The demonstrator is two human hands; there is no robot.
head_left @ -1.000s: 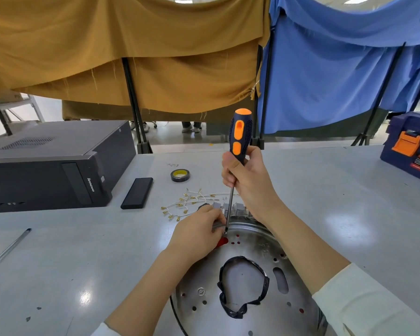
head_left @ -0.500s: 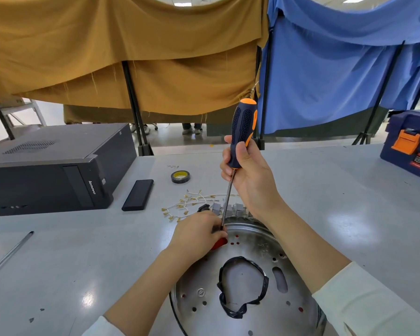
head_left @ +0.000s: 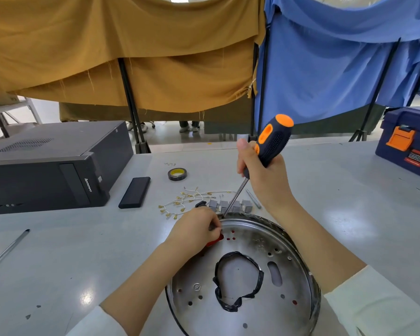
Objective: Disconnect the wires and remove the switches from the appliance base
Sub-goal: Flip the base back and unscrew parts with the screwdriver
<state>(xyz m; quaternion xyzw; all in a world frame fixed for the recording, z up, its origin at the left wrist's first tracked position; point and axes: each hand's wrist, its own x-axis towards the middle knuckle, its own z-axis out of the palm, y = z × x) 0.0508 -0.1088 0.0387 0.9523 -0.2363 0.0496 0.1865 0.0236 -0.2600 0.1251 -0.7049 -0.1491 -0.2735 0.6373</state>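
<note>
Metal base point(head_left: 289, 275) on the table point(head_left: 58, 251) before me, my left hand point(head_left: 197, 229) curled at its far rim pinching a red part point(head_left: 216, 240), my right hand point(head_left: 264, 175) gripping the tilted screwdriver point(head_left: 267, 146), tip at the rim, grey switches point(head_left: 230, 206) just beyond, loose wires point(head_left: 187, 200) beside them.

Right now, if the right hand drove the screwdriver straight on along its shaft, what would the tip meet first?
The right hand angles the screwdriver down and leftward. Its tip sits at the far rim of the metal base, beside the left hand, so it would probably meet the rim or whatever the fingers hold there; depth is unclear.
</note>
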